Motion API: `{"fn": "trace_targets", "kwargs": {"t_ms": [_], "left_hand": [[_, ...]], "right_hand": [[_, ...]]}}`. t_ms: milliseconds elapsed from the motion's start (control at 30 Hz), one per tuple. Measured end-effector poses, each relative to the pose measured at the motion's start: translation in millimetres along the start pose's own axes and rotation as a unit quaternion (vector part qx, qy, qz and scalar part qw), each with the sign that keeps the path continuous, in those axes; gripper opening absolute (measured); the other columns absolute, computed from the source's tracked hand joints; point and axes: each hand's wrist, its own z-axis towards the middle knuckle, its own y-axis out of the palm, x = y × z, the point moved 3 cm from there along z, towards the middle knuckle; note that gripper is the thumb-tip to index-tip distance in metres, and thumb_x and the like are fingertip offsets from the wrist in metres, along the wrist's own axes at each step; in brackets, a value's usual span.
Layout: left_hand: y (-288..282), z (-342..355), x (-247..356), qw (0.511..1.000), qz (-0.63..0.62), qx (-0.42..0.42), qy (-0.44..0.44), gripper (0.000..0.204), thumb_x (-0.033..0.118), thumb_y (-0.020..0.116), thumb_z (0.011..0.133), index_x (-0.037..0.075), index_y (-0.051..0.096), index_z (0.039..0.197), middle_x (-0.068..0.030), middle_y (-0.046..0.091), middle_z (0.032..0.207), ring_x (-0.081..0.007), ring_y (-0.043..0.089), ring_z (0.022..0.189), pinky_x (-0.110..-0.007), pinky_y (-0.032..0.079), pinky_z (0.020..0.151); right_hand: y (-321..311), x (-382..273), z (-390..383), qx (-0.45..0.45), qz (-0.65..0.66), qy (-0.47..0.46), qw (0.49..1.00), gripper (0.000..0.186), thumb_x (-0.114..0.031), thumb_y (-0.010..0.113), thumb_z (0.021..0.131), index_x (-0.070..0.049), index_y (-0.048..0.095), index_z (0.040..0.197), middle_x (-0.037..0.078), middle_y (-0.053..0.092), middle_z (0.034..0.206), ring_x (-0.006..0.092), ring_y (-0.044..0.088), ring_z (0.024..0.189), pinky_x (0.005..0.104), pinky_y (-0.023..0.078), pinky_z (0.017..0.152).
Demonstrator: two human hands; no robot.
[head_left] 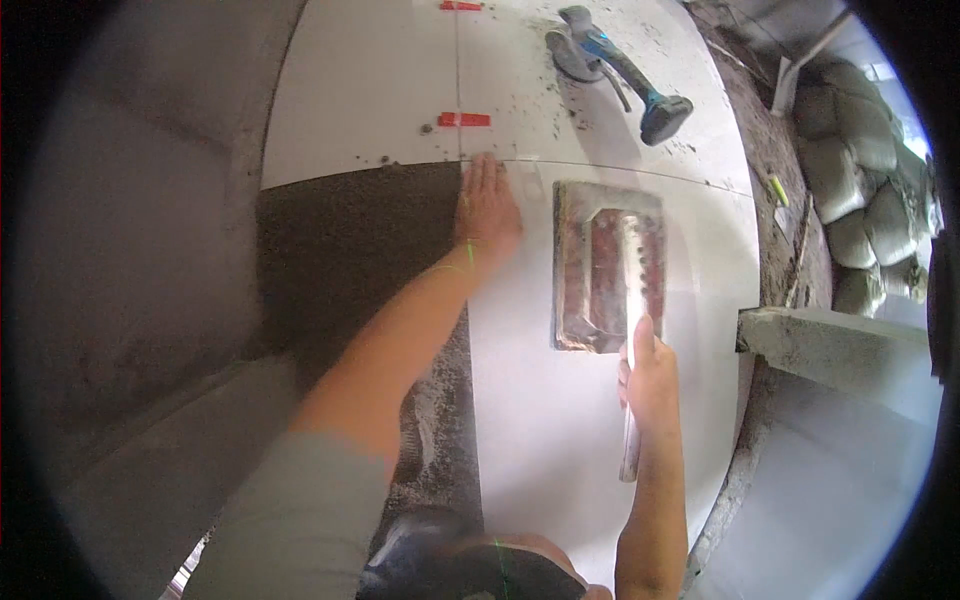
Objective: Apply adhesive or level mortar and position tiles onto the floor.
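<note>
Lying at the centre, a large white tile (540, 430) sits beneath a flat rectangular tool (604, 270) with a long pale handle (633, 262); whether tool and tile touch cannot be told. The right hand (650, 375), at five o'clock from the tool's head, is wrapped around the handle, thumb along it. At ten o'clock, the left hand (488, 208) is open, palm down, fingers extended at the tile's corner. Dark, grainy material (340, 250) spreads at nine o'clock. Farther off, white tiles (360, 80) carry red clips (464, 119) at eleven o'clock and a blue-and-grey tool (625, 72) at twelve. Pale stuffed sacks (865, 170) are piled at two o'clock.
</note>
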Motion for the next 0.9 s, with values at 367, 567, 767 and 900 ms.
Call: {"fn": "trace_targets", "kwargs": {"t_ms": [367, 567, 767, 900], "left_hand": [[1.2, -11.0, 7.4, 0.998, -0.002, 0.05, 0.025, 0.063, 0.016, 0.047, 0.092, -0.012, 0.038, 0.147, -0.0278, 0.034, 0.157, -0.0395, 0.026, 0.15, -0.047, 0.017, 0.125], [-1.6, -2.7, -6.1, 0.997, 0.005, 0.079, 0.025, 0.06, 0.016, 0.048, 0.092, -0.012, 0.041, 0.145, -0.0282, 0.034, 0.157, -0.0405, 0.029, 0.149, -0.047, 0.02, 0.124], [1.9, 7.3, 8.8, 0.994, -0.011, 0.095, 0.061, 0.06, 0.018, 0.049, 0.092, -0.012, 0.043, 0.143, -0.0287, 0.038, 0.154, -0.0419, 0.031, 0.147, -0.049, 0.021, 0.124], [20.8, 1.5, -10.8, 0.992, 0.02, 0.116, 0.05, 0.06, 0.019, 0.05, 0.091, -0.012, 0.044, 0.142, -0.0293, 0.041, 0.151, -0.0428, 0.033, 0.145, -0.05, 0.022, 0.123]], "right_hand": [[0.5, 42.6, -4.4, 0.038, -0.003, 0.073, 0.997, 0.062, -0.054, 0.037, 0.106, -0.002, 0.055, 0.076, 0.008, 0.052, 0.058, 0.02, 0.056, 0.06, 0.036, 0.046, 0.058], [-5.8, 78.7, -86.0, 0.221, -0.03, -0.132, 0.966, 0.058, -0.053, 0.04, 0.106, -0.004, 0.055, 0.08, 0.006, 0.051, 0.062, 0.0185, 0.056, 0.061, 0.0372, 0.046, 0.058], [24.7, 101.5, -9.5, 0.108, -0.092, -0.038, 0.989, 0.062, -0.056, 0.038, 0.106, -0.005, 0.054, 0.075, 0.007, 0.048, 0.059, 0.02, 0.052, 0.054, 0.0391, 0.042, 0.051], [-5.0, 66.9, -71.8, 0.097, 0.003, -0.062, 0.993, 0.058, -0.053, 0.038, 0.107, -0.007, 0.053, 0.076, 0.0, 0.045, 0.061, 0.0104, 0.045, 0.049, 0.0301, 0.038, 0.046]]}}
